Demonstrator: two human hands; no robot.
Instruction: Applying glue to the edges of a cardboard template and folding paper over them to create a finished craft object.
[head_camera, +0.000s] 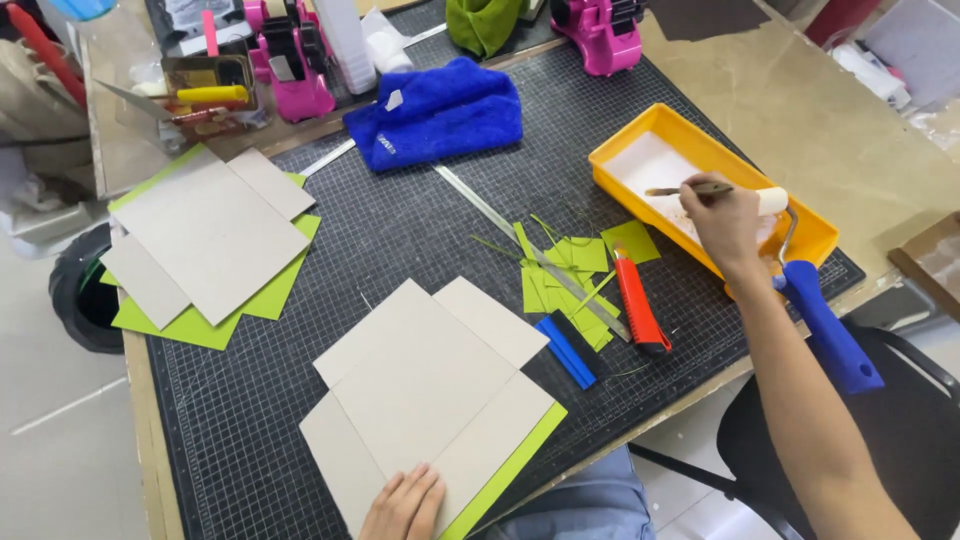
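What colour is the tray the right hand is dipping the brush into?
Yellow-orange, with white glue inside; the tray under the right hand shows best in the head view.

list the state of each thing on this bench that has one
left hand: flat, pressing on the near grey card
right hand: shut on a brush
brush: tip in the yellow tray
yellow tray: holds white glue
paint roller: resting on the tray's rim
near grey card: flat on green paper
red utility knife: lying on the mat
blue towel: crumpled
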